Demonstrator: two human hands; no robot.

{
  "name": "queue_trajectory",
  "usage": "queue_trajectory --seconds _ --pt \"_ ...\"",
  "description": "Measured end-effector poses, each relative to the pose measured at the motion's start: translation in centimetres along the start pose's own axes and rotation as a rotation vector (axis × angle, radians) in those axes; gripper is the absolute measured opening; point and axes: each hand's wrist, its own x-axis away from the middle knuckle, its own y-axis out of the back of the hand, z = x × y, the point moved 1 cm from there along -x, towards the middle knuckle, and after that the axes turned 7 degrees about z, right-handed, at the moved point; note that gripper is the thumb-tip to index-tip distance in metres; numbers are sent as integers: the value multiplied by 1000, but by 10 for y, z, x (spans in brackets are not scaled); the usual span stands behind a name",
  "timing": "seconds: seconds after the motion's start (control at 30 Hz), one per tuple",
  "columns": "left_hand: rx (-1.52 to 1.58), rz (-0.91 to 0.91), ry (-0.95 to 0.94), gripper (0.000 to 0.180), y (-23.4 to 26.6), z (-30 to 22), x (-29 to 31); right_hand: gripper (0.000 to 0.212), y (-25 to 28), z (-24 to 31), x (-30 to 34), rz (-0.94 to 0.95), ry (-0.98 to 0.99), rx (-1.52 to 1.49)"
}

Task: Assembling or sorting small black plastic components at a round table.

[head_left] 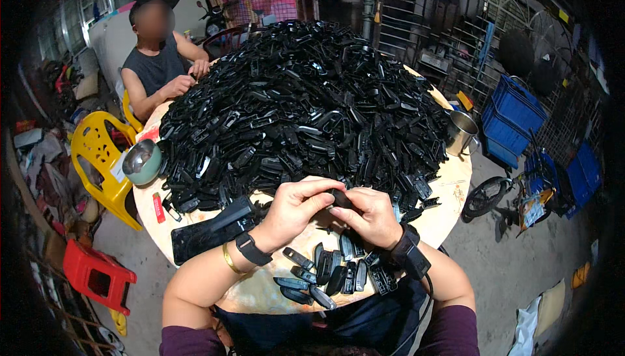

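My left hand (301,204) and my right hand (370,215) meet over the near part of the round table. Between their fingertips they grip one small black plastic piece (341,198), mostly covered by the fingers. Just beyond them rises a big pile of black plastic pieces (293,109), elongated and casing-like. Below my hands, at the near edge, lies a small group of similar black pieces (325,266). Beside my left wrist rests a dark flat object like a phone (195,242), with a long black piece across it.
A green bowl (142,162) and a red lighter (159,207) are on the table's left, a metal mug (461,133) on its right. Across the far left sits another person (156,63) handling pieces. Yellow chair (104,154), red stool (97,274) and blue crates (514,118) surround the table.
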Motion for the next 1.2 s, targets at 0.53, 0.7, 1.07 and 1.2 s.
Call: queue_trajectory --seconds 0.53,0.7,1.07,1.2 --pt "-526 387 -114 23 -21 -10 19 34 -7 -18 -14 172 190 499" --pt "-1134 -39 36 13 27 -7 13 23 -4 -20 -10 42 133 444" --pt "-1264 -164 -13 22 30 15 2 16 2 -15 -5 -57 -161 154" --pt "-1108 -260 -207 22 26 10 3 18 5 -15 -7 -211 -7 93"
